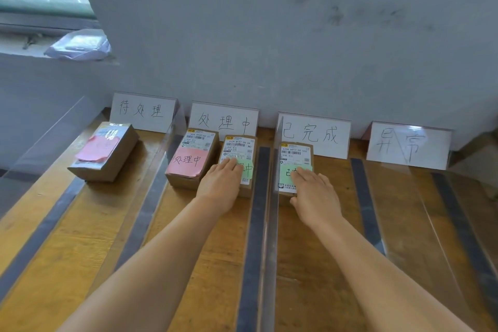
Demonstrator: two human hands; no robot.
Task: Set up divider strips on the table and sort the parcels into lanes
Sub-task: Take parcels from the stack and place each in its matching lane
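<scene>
Clear divider strips (270,197) on dark bases split the wooden table (67,245) into lanes. Each lane ends at a white sign card (315,133) by the wall. A brown parcel with a pink note (105,151) lies in the far left lane. The second lane holds two parcels side by side, one with a pink note (192,159) and one with a green note (242,148). My left hand (221,183) lies flat on the green-note one. My right hand (314,197) rests flat on a green-note parcel (295,155) in the third lane, thumb at its near edge.
The rightmost lane, under a fourth sign card (408,145), holds no parcel. A grey wall (269,35) rises right behind the cards. A plastic-wrapped bundle (78,44) lies on a window ledge at upper left. More dividers (367,202) stand to the right.
</scene>
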